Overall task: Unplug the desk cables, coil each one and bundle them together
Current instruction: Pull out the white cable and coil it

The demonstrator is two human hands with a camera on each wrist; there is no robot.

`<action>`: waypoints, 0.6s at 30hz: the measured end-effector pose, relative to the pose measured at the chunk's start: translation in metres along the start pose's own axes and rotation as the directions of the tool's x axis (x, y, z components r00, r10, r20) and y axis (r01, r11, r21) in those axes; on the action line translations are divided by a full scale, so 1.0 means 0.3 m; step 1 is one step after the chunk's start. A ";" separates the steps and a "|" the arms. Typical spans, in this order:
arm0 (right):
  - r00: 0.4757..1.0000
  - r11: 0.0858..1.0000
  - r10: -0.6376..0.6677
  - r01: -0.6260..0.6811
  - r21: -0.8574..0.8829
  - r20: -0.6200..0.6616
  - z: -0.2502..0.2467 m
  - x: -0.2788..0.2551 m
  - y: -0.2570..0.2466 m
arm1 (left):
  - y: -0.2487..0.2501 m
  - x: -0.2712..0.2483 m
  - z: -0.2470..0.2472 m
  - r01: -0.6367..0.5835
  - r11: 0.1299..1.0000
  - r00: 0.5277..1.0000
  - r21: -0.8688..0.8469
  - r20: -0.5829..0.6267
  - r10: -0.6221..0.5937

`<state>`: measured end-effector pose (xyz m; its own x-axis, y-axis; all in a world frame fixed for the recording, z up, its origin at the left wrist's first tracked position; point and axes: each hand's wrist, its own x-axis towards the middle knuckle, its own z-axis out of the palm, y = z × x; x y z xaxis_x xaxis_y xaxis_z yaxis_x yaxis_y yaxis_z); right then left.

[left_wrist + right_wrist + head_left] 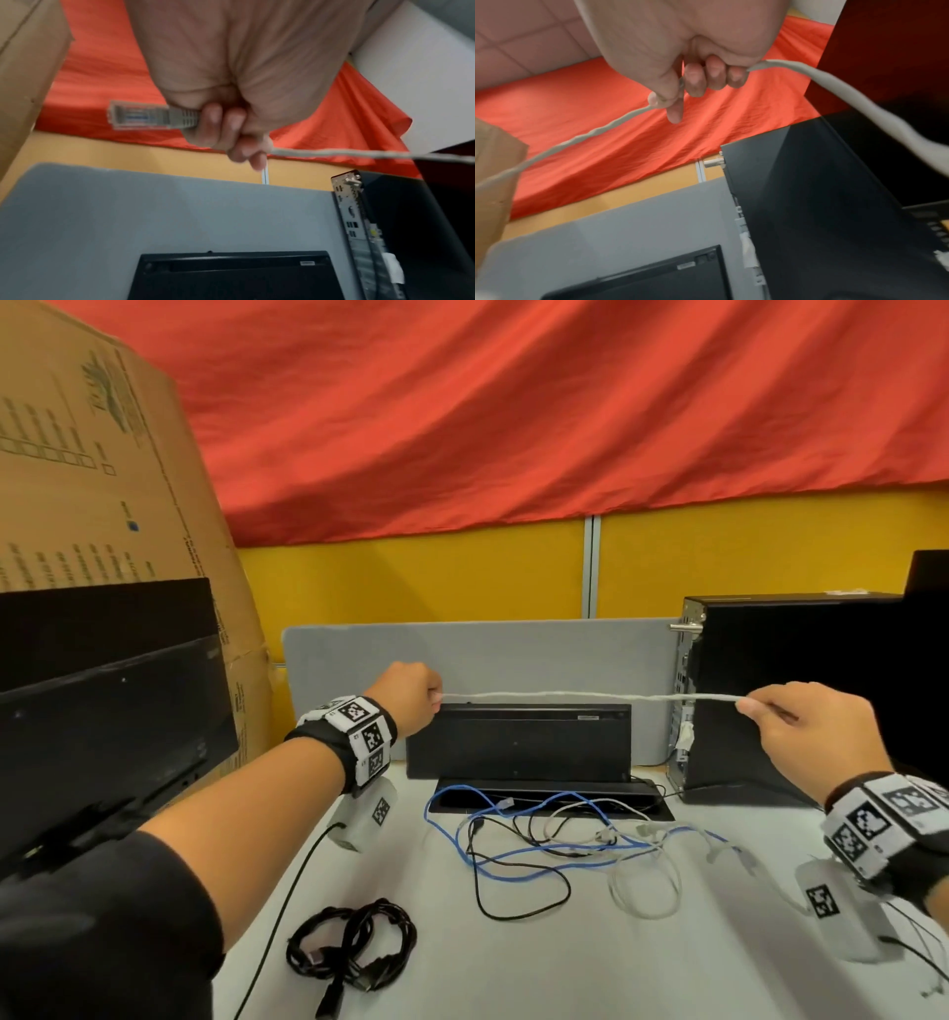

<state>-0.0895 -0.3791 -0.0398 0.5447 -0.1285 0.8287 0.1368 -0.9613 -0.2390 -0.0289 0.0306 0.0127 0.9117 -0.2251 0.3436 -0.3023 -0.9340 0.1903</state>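
Both hands are raised above the desk with a grey cable (565,695) stretched almost level between them: in the head view the left hand (411,698) is closed in a fist round one end, and the right hand (801,731) pinches the cable between thumb and fingers, with the rest of it running on past the right wrist. Below them on the desk (539,978) lies a loose tangle of blue cable (518,852), black cable (513,891) and pale grey cable (644,886) just in front of an open cable slot (554,801), and a coiled bundle of black cables (352,942) lies nearer, to the left. A black computer tower (780,695) stands at the far right, a dark monitor (102,726) at the left with a cardboard box (102,454) behind it, and a grey divider panel (477,654) at the back. In the left wrist view the left hand (231,81) has its fingers curled tight round the cable (347,153), whose clear plug (138,116) sticks out on the left of the fist. In the right wrist view the right hand (680,50) holds the cable (590,135) between thumb and forefinger, the other fingers curled over it, and the cable leaves the hand on the right and drops away, blurred.
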 end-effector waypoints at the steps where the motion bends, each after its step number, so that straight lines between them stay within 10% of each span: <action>1: 1.000 1.000 0.015 -0.015 0.007 -0.001 0.003 0.005 0.003 | 0.003 0.002 0.001 0.018 0.999 1.000 -0.041 -0.015 -0.019; 4: 0.985 0.988 0.142 -0.147 0.047 0.096 0.016 0.010 0.034 | 0.020 -0.006 -0.001 0.091 0.876 0.996 -0.474 0.032 -0.086; 8: 0.926 0.970 0.201 -0.235 0.071 0.320 0.060 -0.042 0.055 | 0.063 -0.046 -0.027 0.136 0.262 0.987 -0.956 0.154 0.050; 12: 0.837 0.968 0.173 -0.242 0.067 0.520 0.097 -0.122 0.020 | 0.127 -0.068 -0.036 0.138 -0.147 0.983 -0.979 0.118 0.140; 18: 0.703 0.997 -0.022 -0.041 0.071 0.711 0.086 -0.227 -0.123 | 0.208 -0.062 -0.053 0.030 -0.356 0.992 -0.934 -0.014 0.122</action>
<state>-0.1102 -0.3288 -0.1005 0.9682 0.1040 0.2276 0.1729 -0.9355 -0.3081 -0.0690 -0.0191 0.0327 0.8639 -0.3334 0.3776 -0.1246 0.5849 0.8015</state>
